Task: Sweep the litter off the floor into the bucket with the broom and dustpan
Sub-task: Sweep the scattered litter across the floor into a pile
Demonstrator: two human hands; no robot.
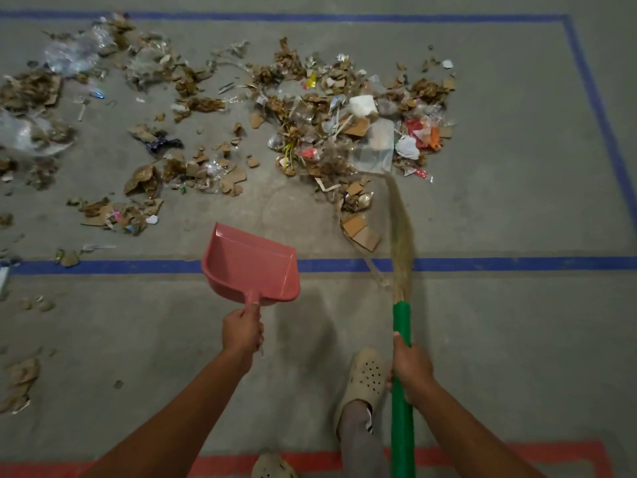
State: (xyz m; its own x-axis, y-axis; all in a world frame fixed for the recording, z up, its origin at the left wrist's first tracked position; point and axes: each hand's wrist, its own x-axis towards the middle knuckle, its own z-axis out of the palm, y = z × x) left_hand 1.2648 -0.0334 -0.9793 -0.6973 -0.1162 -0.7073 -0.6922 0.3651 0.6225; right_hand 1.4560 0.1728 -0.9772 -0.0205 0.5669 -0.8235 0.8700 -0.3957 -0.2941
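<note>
Starting at the bottom of the frame, a red tape line (pixel 499 455) runs across the concrete. A foot in a beige clog (pixel 364 376) stands just above it, lower centre. Right next to the clog, the right hand (pixel 412 372) is wrapped round the green handle of the broom (pixel 402 315), fingers curled tight. Over to the left, the left hand (pixel 241 331) grips the stubby handle of the pink dustpan (pixel 253 267). The pan is empty and tilted, mouth pointing up-frame, and looks to be off the floor.

Further up, the broom's grass bristles (pixel 400 232) cross the blue tape line (pixel 138 266), and the tip touches the lower right edge of the big litter pile (pixel 344 132) in the upper centre. It's cardboard scraps, clear plastic and wrappers. More of it is strewn toward the upper left, plus a few bits at the lower left edge. No bucket in view, so I can't say where it is.

What could go wrong, I reckon:
- The pan is well left of the bristles, so a hard pull would drag stuff past it, toward the feet.
- If the lip isn't flat on the floor, small bits will slide under.
- The light plastic could flutter off a fast stroke.
- The bristles are soft, so they might ride over the flat cardboard.
</note>
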